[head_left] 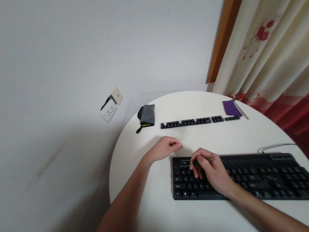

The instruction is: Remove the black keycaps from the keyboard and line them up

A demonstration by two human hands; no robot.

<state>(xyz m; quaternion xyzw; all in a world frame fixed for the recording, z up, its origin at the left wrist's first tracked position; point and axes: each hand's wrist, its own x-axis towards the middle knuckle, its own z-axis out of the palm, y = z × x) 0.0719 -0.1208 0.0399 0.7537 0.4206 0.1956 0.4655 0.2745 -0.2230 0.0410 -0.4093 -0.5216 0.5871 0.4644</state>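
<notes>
A black keyboard lies on the white round table. My right hand is over its left part, closed on thin metal tweezers. The prongs point left and lie either side of a black keycap near the keyboard's top left corner; whether they grip it I cannot tell. My left hand is just beyond that corner, above the table, thumb and fingers drawn together. What they hold, if anything, is too small to make out. Farther back stands a row of loose black keycaps.
A grey cloth lies at the back left over a dark object. At the back right are a purple cloth and a thin stick. A cable runs behind the keyboard. The wall and curtain border the table.
</notes>
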